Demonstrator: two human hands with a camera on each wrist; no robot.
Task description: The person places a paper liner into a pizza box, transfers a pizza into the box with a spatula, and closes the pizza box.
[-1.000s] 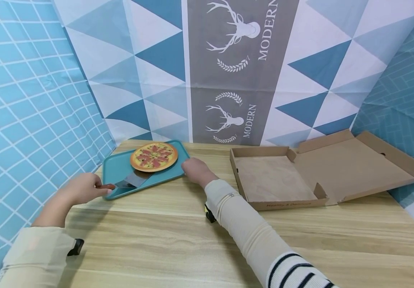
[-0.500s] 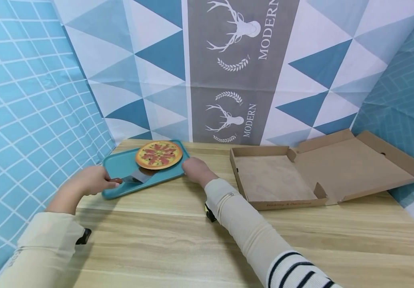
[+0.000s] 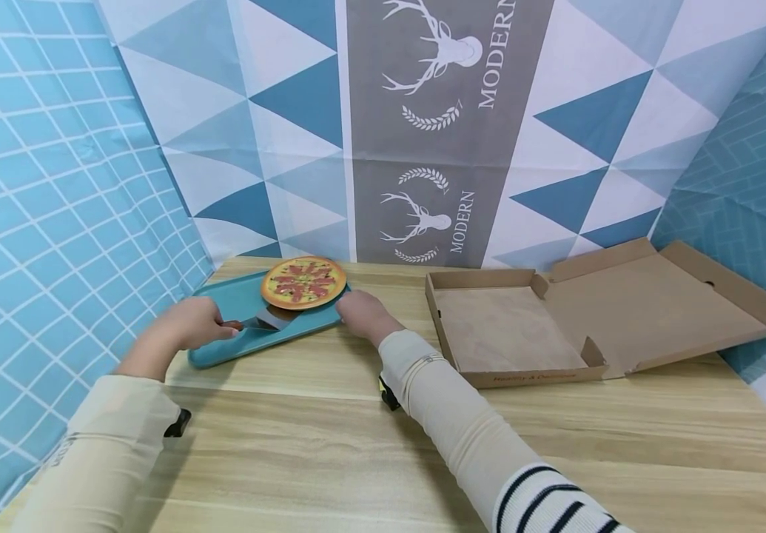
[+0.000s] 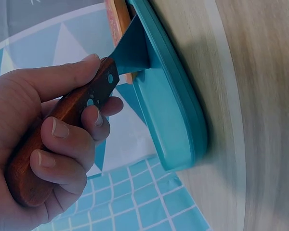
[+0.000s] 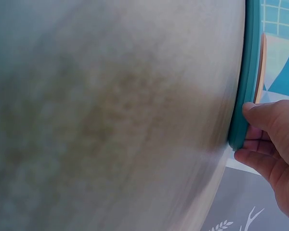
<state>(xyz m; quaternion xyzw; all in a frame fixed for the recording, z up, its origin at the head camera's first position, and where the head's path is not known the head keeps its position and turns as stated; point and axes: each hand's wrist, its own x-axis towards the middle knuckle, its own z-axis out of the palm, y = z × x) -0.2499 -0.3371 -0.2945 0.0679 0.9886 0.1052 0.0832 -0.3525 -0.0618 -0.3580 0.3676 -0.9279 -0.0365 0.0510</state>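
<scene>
My left hand (image 3: 189, 323) grips the wooden handle (image 4: 62, 115) of a pizza spatula, fingers curled round it and thumb along its top. The metal blade (image 3: 277, 317) lies over the teal tray (image 3: 232, 297), its front edge against or under the near side of the pizza (image 3: 304, 283); which, I cannot tell. The pizza sits at the tray's right end, close to my right hand (image 3: 365, 314). That hand holds the tray's right edge at a corner, thumb and fingers on the rim (image 5: 241, 122) in the right wrist view.
An open cardboard pizza box (image 3: 502, 326) stands right of my right arm, its lid (image 3: 656, 303) folded out to the right. All stand on a wooden table (image 3: 329, 444). Patterned cloth (image 3: 416, 133) hangs behind, and blue-tiled cloth (image 3: 43, 185) borders the left side.
My left hand has moved the spatula to the right and away from me. The pizza has slid rightward along the tray. My right hand and the tray have stayed in place.
</scene>
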